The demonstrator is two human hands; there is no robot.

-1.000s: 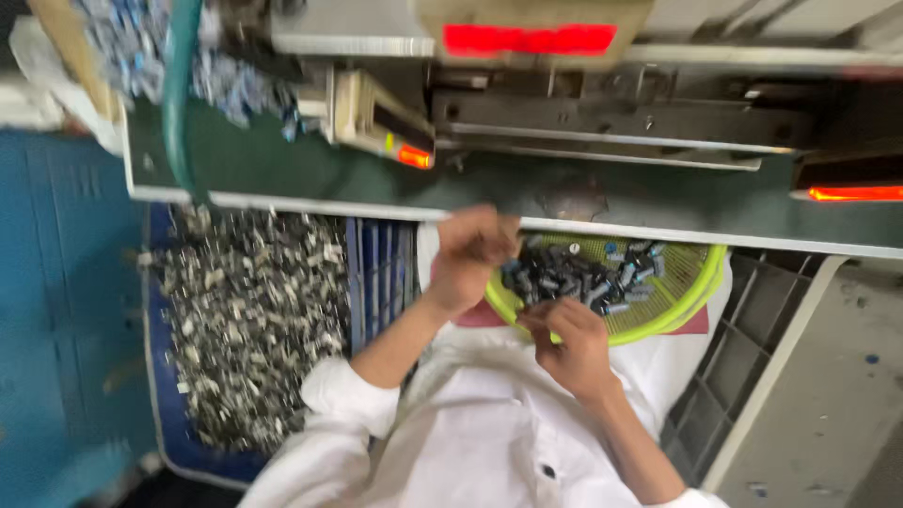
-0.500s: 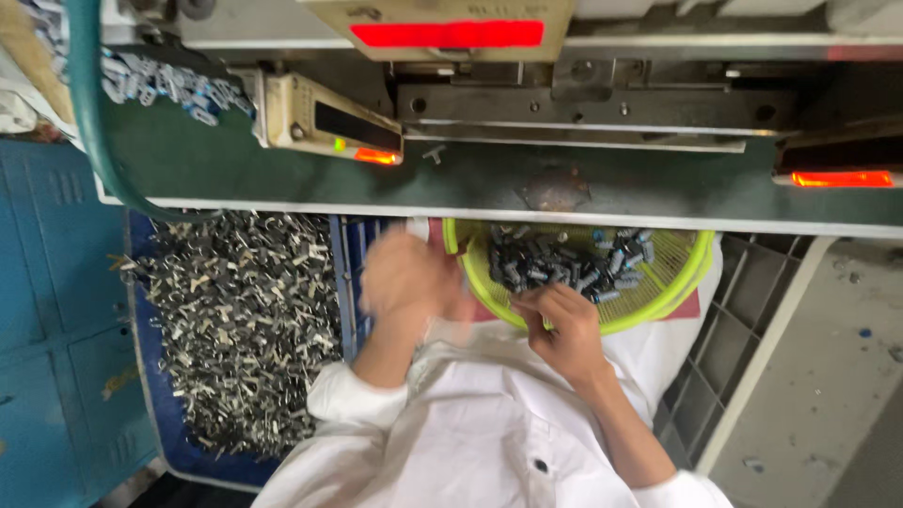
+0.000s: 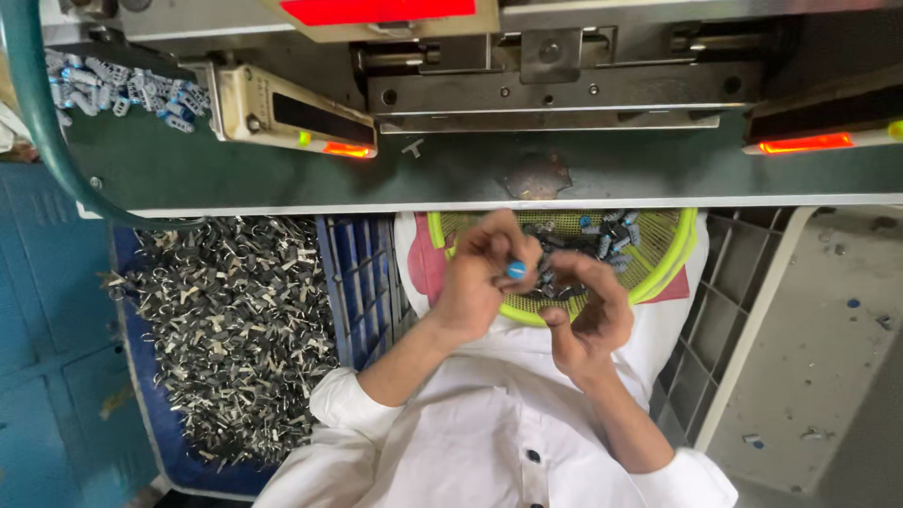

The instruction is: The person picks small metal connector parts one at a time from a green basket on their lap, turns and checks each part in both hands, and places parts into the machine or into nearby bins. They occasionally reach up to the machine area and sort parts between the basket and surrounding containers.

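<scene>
My left hand point(image 3: 475, 282) pinches a small part with a blue end point(image 3: 515, 270) between thumb and fingertips. It hovers over the near rim of a yellow-green mesh basket point(image 3: 673, 263) that rests on my lap. My right hand point(image 3: 588, 315) is right beside it, fingers curled around a few small dark parts point(image 3: 548, 282) at the basket's near side. The two hands almost touch. More dark and blue parts point(image 3: 607, 240) lie in the basket, partly hidden by my hands and the table edge.
A green machine table point(image 3: 451, 174) runs across the top, with two lit red-orange sensor bars point(image 3: 343, 148) point(image 3: 809, 143) and a pile of blue-grey parts point(image 3: 122, 85). A blue crate point(image 3: 357, 273) of metal scraps point(image 3: 226, 320) sits at my left, a grey crate point(image 3: 734, 282) at my right.
My left hand came down from the table edge to the basket and now pinches a blue-ended part next to my right hand. The view has shifted slightly.
</scene>
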